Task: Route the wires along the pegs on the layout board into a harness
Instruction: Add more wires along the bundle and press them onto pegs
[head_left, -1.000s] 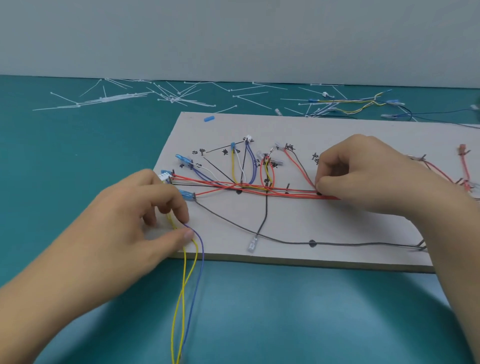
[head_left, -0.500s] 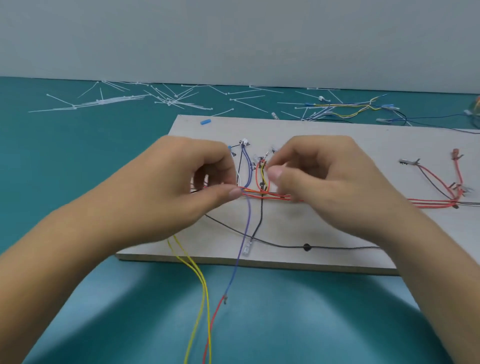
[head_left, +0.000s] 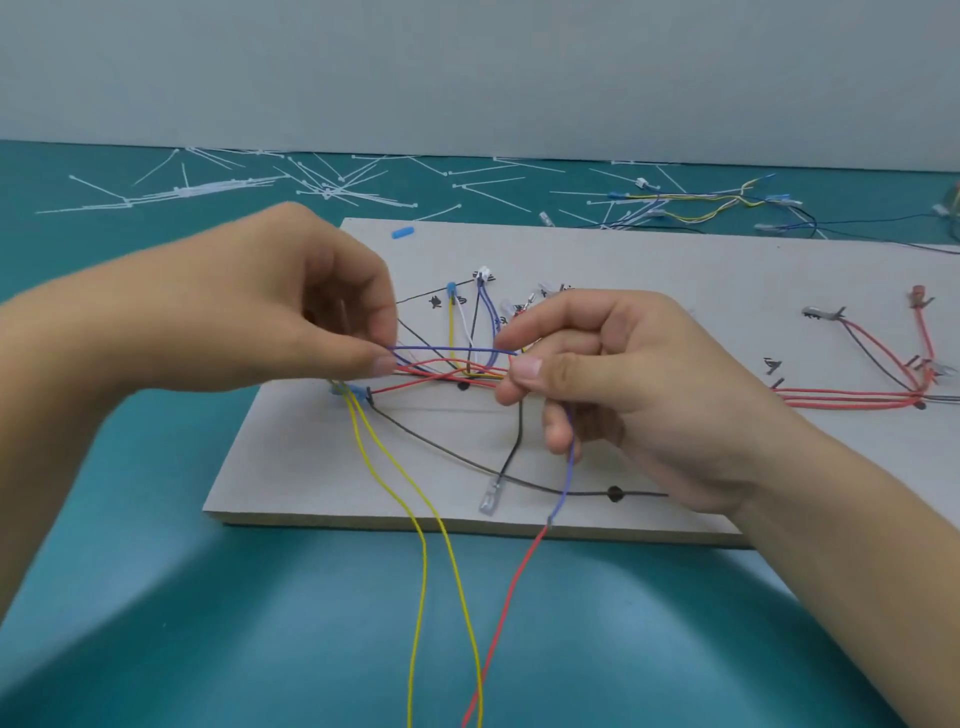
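— Status of the hands?

— My left hand (head_left: 291, 312) is raised over the board's left end, thumb and forefinger pinching a blue wire (head_left: 452, 349). My right hand (head_left: 623, 384) pinches the same wire further along, thumb against forefinger. The stretch between the two grips runs taut and nearly level, above the routed wires.

— And past the right grip?

— The blue wire drops past my lower curled fingers, reaches the board's near edge and meets a red wire (head_left: 514, 582) at a dark joint. The red one runs toward me over the teal table (head_left: 156, 623) and out of the picture.

— Location of the layout board?

— The layout board (head_left: 675, 270) lies flat on the table, long side toward me. A red bundle (head_left: 441, 360) runs along its middle past a black peg (head_left: 463, 385), with yellow, white and blue branches rising to small terminals at handwritten marks. A black wire (head_left: 441, 452) curves across the near half to a second peg (head_left: 614, 493). Another black lead ends in a clear terminal (head_left: 490, 501) close to the near edge.

— Anything loose?

— Two yellow wires (head_left: 415, 519) leave a blue terminal (head_left: 356, 389) under my left hand and trail off the near edge. At the right end — well apart from my hands — more red wires (head_left: 852, 402) lie on the board. A small blue sleeve (head_left: 402, 232) lies near the far left corner. Behind the board, white cable ties (head_left: 208, 184) are scattered, and a loose bundle of wires (head_left: 701, 200) lies at the far right.
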